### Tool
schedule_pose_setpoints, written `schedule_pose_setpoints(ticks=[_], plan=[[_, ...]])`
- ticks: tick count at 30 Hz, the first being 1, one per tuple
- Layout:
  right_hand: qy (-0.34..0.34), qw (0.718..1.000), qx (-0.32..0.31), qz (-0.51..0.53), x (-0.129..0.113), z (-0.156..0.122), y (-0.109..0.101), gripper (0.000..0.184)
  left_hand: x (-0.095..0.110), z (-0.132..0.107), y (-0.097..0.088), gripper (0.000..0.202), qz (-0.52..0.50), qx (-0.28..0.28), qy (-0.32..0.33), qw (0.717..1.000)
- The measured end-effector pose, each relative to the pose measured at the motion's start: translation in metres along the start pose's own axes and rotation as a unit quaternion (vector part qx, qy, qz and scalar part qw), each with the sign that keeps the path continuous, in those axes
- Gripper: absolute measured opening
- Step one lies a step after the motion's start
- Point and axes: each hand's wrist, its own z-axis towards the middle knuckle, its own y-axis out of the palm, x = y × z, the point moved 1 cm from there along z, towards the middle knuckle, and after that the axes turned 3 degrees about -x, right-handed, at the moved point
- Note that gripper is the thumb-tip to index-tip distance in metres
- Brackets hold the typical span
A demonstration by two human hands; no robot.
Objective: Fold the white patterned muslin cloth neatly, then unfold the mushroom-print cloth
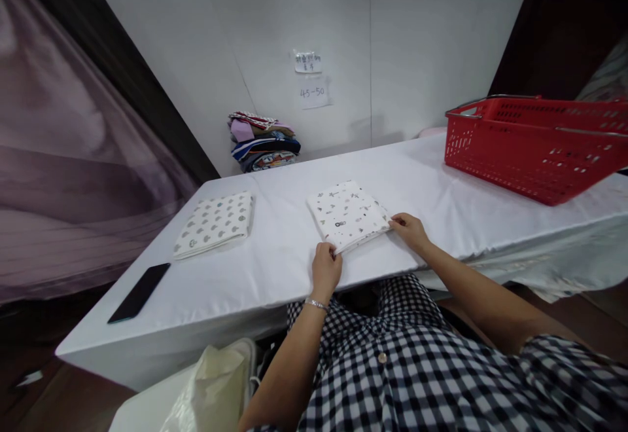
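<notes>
A folded white cloth (347, 213) with small scattered prints lies on the white-covered table (284, 275) in front of me. Its near left corner is pinched in my left hand (326, 268), which wears a bracelet on the wrist. The fingers of my right hand (411, 230) close on the near right corner of the same cloth. Farther left rests a second folded white cloth (216, 224), printed with rows of grey motifs; neither hand touches it.
A black phone (139, 293) lies at the table's left front. Against the wall sits a stack of folded clothes (265, 144). A red plastic basket (520, 150) with metal handles stands at the right. Paper signs (314, 91) hang on the wall; a pale bag (210, 389) is below the table.
</notes>
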Motion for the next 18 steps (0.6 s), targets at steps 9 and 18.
schedule_pose_setpoints(ticks=[9, 18], plan=[[0.025, 0.999, -0.007, 0.046, -0.013, 0.002, 0.001, 0.024, -0.001, 0.001, 0.0, 0.016, 0.002, 0.003, 0.002, 1.0], [0.153, 0.981, -0.033, 0.113, -0.01, 0.0, -0.01, 0.027, -0.002, 0.002, 0.003, 0.014, 0.005, -0.001, 0.009, 1.0]])
